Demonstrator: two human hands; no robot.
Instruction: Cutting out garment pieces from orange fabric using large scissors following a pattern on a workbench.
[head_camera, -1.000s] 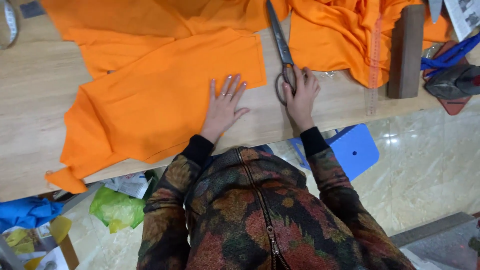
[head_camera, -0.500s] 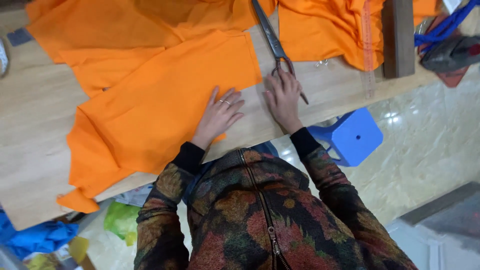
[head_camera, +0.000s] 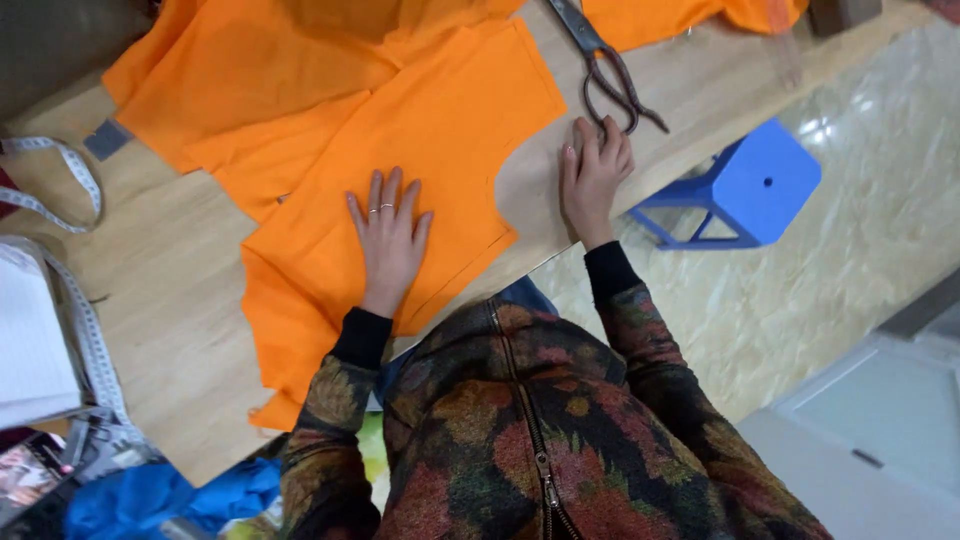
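Note:
My left hand (head_camera: 388, 238) lies flat, fingers spread, on a cut piece of orange fabric (head_camera: 440, 130) spread over the wooden table (head_camera: 170, 290). More orange fabric (head_camera: 250, 70) lies in layers behind it. My right hand (head_camera: 593, 175) rests on the bare table near the front edge, its fingertips at the handle loops of large dark metal scissors (head_camera: 600, 70). The scissors lie on the table, blades pointing away from me. Neither hand grips anything.
A blue plastic stool (head_camera: 745, 185) stands on the pale tiled floor beside the table's edge. A white measuring tape (head_camera: 60, 180) curls at the left, near a white pad (head_camera: 35, 340). Blue cloth (head_camera: 150, 500) lies at the lower left. Another orange piece (head_camera: 690, 12) sits at the top.
The view has swung, so everything sits further right and lower. My left hand has slid further onto the orange piece. My right hand has come off the scissor handles to just below them.

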